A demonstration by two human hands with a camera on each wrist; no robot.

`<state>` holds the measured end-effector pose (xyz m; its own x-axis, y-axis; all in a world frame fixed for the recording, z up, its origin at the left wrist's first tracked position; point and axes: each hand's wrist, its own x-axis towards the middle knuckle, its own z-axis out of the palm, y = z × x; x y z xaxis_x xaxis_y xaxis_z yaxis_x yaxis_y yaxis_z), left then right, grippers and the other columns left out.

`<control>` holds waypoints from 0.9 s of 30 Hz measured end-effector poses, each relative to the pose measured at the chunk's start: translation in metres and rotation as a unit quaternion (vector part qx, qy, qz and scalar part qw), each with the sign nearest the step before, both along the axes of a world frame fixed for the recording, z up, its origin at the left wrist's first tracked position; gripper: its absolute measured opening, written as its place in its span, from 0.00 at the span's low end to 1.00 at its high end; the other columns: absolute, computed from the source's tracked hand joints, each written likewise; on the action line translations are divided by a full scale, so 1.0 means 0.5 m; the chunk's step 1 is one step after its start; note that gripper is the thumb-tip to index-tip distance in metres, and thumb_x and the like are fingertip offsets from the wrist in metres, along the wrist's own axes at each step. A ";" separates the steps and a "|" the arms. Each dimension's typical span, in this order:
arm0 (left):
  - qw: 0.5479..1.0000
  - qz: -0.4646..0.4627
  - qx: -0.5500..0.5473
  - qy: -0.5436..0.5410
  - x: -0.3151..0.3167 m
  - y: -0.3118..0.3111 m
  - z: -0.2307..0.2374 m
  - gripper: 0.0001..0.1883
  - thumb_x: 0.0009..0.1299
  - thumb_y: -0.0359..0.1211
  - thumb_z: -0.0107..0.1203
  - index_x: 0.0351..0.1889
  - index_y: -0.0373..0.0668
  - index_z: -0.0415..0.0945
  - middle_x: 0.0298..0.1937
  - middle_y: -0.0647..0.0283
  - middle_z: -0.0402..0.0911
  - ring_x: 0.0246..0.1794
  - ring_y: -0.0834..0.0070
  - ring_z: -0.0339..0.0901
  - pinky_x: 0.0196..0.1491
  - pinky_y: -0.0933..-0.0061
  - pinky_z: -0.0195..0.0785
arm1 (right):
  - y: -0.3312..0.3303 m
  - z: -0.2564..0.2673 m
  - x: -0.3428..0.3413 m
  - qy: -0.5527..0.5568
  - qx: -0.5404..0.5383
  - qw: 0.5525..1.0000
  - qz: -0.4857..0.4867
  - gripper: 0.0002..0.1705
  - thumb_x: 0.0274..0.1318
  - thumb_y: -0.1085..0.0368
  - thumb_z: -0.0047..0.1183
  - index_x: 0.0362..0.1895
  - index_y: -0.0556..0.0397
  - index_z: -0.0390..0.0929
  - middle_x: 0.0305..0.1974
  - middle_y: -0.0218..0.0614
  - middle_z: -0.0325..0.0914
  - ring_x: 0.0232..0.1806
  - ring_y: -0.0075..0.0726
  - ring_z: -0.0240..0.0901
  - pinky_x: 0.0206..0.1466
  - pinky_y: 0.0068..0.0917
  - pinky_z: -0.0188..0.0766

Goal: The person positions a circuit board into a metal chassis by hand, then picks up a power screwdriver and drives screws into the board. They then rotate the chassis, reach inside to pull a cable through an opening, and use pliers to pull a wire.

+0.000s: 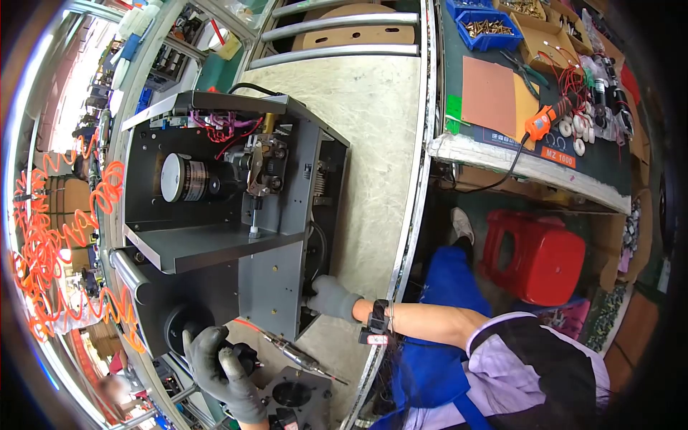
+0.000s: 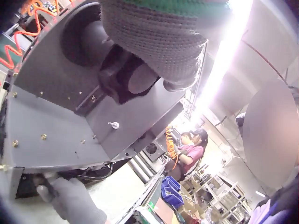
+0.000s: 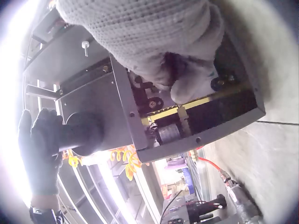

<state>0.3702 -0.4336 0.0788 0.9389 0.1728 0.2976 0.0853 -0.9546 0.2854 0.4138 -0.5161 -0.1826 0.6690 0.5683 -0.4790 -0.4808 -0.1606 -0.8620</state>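
Note:
A dark grey metal machine housing [image 1: 276, 287] lies on the bench, with a silver-capped motor [image 1: 183, 178] and a metal drive mechanism [image 1: 269, 165] inside. My gloved left hand [image 1: 222, 369] curls round a black knob-like hub [image 2: 121, 79] standing out from a round black disc [image 3: 88, 133] on the housing panel. At the opposite side of the housing, my gloved right hand [image 1: 333, 297] reaches in at an open compartment. In the right wrist view its fingertips [image 3: 187, 88] are beside a yellow strip [image 3: 201, 101] and small black wheels. I cannot tell whether they pinch anything.
A power screwdriver [image 1: 290, 351] with a red hose lies beside the housing, near a dark plate with a round opening [image 1: 315, 412]. Orange coiled hoses [image 1: 57, 236] hang beyond. A side bench carries blue bins [image 1: 491, 30] and pliers [image 1: 529, 75]. A red stool [image 1: 545, 261] stands below.

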 end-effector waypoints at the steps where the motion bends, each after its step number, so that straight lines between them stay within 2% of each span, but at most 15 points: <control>1: 1.000 0.002 -0.003 0.001 0.000 0.000 0.000 0.23 0.70 0.48 0.46 0.37 0.34 0.76 0.36 0.55 0.78 0.43 0.61 0.74 0.70 0.45 0.47 | 0.007 -0.009 -0.004 -0.004 -0.002 1.000 -0.002 0.22 0.50 0.54 0.63 0.32 0.65 0.79 0.33 0.56 0.79 0.34 0.54 0.80 0.38 0.39 0.76; 4: 1.000 0.006 -0.005 -0.004 -0.003 -0.001 -0.003 0.23 0.70 0.48 0.47 0.37 0.35 0.76 0.36 0.56 0.78 0.42 0.61 0.74 0.70 0.45 0.47 | 0.010 -0.009 -0.004 0.031 -0.028 0.999 0.008 0.21 0.50 0.57 0.62 0.35 0.67 0.77 0.36 0.57 0.79 0.33 0.52 0.81 0.36 0.37 0.76; 8: 1.000 0.007 -0.005 -0.002 0.000 -0.001 -0.003 0.21 0.68 0.47 0.48 0.36 0.35 0.76 0.35 0.56 0.78 0.42 0.61 0.75 0.70 0.46 0.48 | -0.008 0.039 0.000 0.106 0.017 0.994 -0.011 0.19 0.50 0.63 0.58 0.39 0.70 0.75 0.35 0.58 0.79 0.33 0.51 0.81 0.35 0.38 0.76; 13: 1.000 0.007 0.005 0.012 0.001 -0.007 0.003 0.18 0.66 0.43 0.49 0.34 0.36 0.76 0.35 0.56 0.78 0.41 0.60 0.75 0.69 0.46 0.49 | 0.009 0.017 -0.012 0.026 -0.024 0.999 0.001 0.16 0.48 0.66 0.54 0.34 0.71 0.75 0.30 0.57 0.79 0.29 0.50 0.80 0.30 0.39 0.74; 17: 1.000 -0.002 -0.003 0.013 0.002 -0.003 0.002 0.16 0.64 0.41 0.49 0.33 0.36 0.76 0.34 0.56 0.78 0.41 0.60 0.74 0.69 0.47 0.49 | 0.031 -0.001 -0.029 -0.044 -0.011 0.999 0.008 0.15 0.47 0.65 0.54 0.30 0.71 0.76 0.25 0.54 0.79 0.25 0.49 0.80 0.27 0.39 0.73; 20: 1.000 -0.007 -0.001 -0.003 0.003 -0.001 -0.002 0.15 0.64 0.41 0.50 0.33 0.36 0.76 0.35 0.56 0.78 0.42 0.60 0.74 0.69 0.47 0.48 | 0.022 0.011 -0.013 0.063 -0.020 0.997 0.025 0.15 0.46 0.64 0.56 0.32 0.66 0.79 0.30 0.57 0.79 0.30 0.56 0.80 0.32 0.41 0.74; 22: 1.000 -0.008 -0.008 0.009 0.002 -0.003 0.005 0.14 0.63 0.40 0.51 0.33 0.36 0.76 0.36 0.56 0.78 0.42 0.60 0.73 0.70 0.47 0.48 | 0.015 0.034 -0.027 -0.022 -0.026 0.999 -0.005 0.13 0.47 0.66 0.54 0.28 0.68 0.77 0.23 0.52 0.78 0.23 0.47 0.78 0.27 0.37 0.73; 24: 1.000 -0.006 -0.013 0.011 0.004 -0.005 0.003 0.13 0.62 0.39 0.51 0.33 0.37 0.75 0.36 0.56 0.78 0.43 0.61 0.73 0.70 0.47 0.47 | 0.013 0.033 -0.026 -0.038 -0.023 0.999 -0.015 0.12 0.47 0.67 0.54 0.26 0.69 0.77 0.19 0.50 0.77 0.20 0.43 0.77 0.25 0.36 0.72; 27: 1.000 0.008 -0.017 0.012 0.003 -0.008 0.004 0.11 0.62 0.37 0.51 0.32 0.37 0.75 0.35 0.57 0.78 0.42 0.61 0.74 0.70 0.48 0.47 | 0.029 0.007 -0.041 0.041 0.006 0.999 -0.004 0.11 0.46 0.66 0.55 0.27 0.66 0.78 0.22 0.53 0.78 0.25 0.50 0.78 0.29 0.39 0.73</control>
<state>0.3719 -0.4374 0.0805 0.9424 0.1983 0.2695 0.1083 -0.9429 0.3149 0.3933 -0.5016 -0.1791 0.6320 0.5695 -0.5256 -0.5512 -0.1464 -0.8214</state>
